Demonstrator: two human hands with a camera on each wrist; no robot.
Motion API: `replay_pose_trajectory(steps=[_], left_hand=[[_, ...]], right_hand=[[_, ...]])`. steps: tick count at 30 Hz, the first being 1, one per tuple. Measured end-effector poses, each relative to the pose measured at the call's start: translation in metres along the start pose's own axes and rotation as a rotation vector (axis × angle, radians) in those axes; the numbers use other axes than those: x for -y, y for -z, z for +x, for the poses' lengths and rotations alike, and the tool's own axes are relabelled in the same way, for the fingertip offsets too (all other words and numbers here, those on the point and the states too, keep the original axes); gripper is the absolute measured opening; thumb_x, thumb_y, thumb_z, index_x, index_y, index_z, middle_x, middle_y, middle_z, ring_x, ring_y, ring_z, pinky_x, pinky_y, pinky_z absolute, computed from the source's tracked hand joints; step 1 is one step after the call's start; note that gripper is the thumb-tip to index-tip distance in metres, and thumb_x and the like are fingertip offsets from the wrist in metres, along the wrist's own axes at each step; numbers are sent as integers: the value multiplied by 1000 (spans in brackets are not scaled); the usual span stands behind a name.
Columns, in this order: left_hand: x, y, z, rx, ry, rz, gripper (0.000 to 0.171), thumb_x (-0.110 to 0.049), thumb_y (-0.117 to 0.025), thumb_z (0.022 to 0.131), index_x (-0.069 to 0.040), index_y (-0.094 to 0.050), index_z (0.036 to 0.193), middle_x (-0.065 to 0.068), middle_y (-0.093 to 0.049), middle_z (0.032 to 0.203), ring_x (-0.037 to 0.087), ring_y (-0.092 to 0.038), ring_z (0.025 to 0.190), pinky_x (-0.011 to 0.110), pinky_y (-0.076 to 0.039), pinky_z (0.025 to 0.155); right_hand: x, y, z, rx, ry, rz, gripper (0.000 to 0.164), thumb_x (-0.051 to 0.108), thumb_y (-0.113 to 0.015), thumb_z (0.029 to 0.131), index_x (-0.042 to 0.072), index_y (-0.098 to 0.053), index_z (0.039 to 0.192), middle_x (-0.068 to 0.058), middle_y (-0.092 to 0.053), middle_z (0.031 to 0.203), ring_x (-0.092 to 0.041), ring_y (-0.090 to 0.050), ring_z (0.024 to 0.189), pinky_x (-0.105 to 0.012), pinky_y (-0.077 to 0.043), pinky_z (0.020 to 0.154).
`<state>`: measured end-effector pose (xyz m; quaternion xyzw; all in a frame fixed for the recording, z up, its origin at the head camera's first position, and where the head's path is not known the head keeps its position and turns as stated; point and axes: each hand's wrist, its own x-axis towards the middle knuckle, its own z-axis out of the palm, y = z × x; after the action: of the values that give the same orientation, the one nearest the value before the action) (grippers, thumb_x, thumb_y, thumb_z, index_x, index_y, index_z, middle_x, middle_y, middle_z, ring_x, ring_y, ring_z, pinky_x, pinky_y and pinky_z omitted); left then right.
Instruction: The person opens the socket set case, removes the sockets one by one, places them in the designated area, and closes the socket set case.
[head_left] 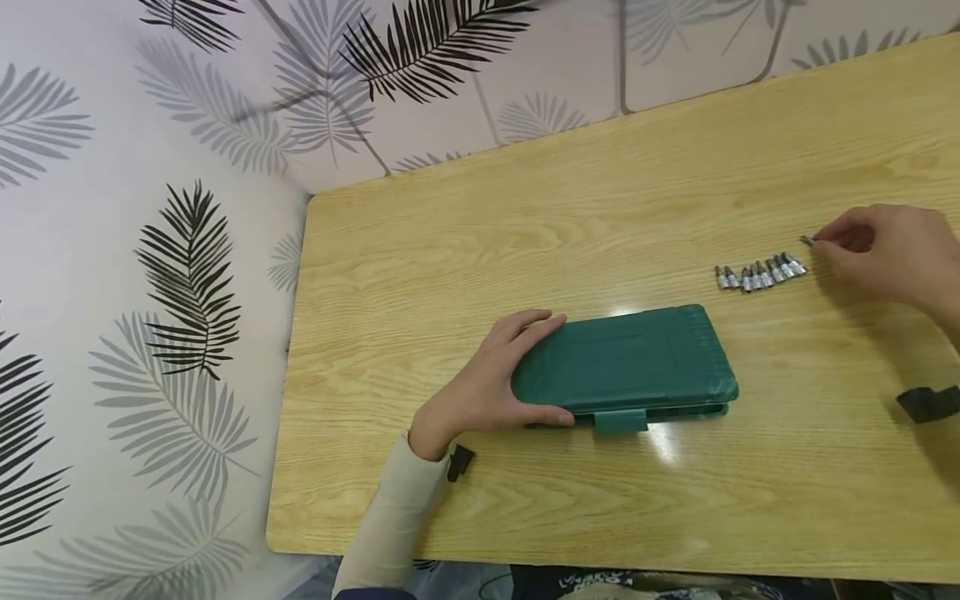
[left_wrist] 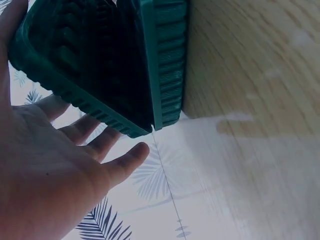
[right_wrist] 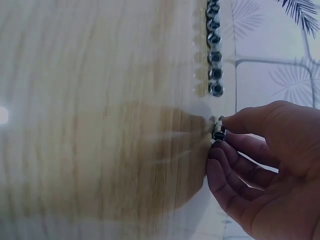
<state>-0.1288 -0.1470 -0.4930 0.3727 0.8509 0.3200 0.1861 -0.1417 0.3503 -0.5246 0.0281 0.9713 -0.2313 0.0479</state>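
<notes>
A green plastic case point(head_left: 626, 358) lies on the table, its lid slightly raised along the front, where a latch tab point(head_left: 621, 422) hangs. My left hand point(head_left: 487, 379) holds the case's left end, thumb at the front edge and fingers over the back. Moulded recesses inside the lid point(left_wrist: 65, 42) show in the left wrist view. At the right, my right hand point(head_left: 896, 250) pinches a small metal bit socket point(right_wrist: 218, 131) between thumb and fingers, close to the tabletop. Beside it stretches a row of several chrome bit sockets point(head_left: 757, 275) with dark tips.
The wooden table point(head_left: 420, 258) meets a leaf-patterned wall point(head_left: 480, 92) at the back. Another patterned wall point(head_left: 120, 433) stands to the left. Dark camera mounts point(head_left: 928, 404) show near both wrists. A person's clothed lap appears below the front edge.
</notes>
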Motion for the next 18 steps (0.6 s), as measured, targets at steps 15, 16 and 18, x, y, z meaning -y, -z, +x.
replay_pose_trajectory(steps=[15, 16, 18], left_hand=[[3, 0, -10, -23, 11, 8, 87, -35, -92, 90, -14, -51, 164, 13, -46, 166, 33, -42, 155, 54, -42, 126], [4, -1, -11, -24, 12, 9, 88, -35, -93, 90, -14, -51, 164, 13, -46, 167, 33, -42, 156, 54, -42, 127], [5, -1, -12, -29, 11, 12, 89, -36, -93, 89, -14, -50, 164, 13, -46, 167, 32, -42, 156, 53, -42, 127]], right_hand=[[22, -12, -21, 12, -42, 87, 33, 16, -59, 109, -13, -70, 121, -42, -70, 116, -60, -66, 105, -72, -50, 87], [23, -12, -22, 5, -42, 91, 33, 16, -59, 109, -13, -70, 121, -42, -70, 116, -60, -66, 105, -72, -50, 88], [24, -13, -23, -12, -39, 89, 34, 17, -58, 110, -12, -71, 120, -41, -71, 115, -59, -67, 104, -71, -50, 87]])
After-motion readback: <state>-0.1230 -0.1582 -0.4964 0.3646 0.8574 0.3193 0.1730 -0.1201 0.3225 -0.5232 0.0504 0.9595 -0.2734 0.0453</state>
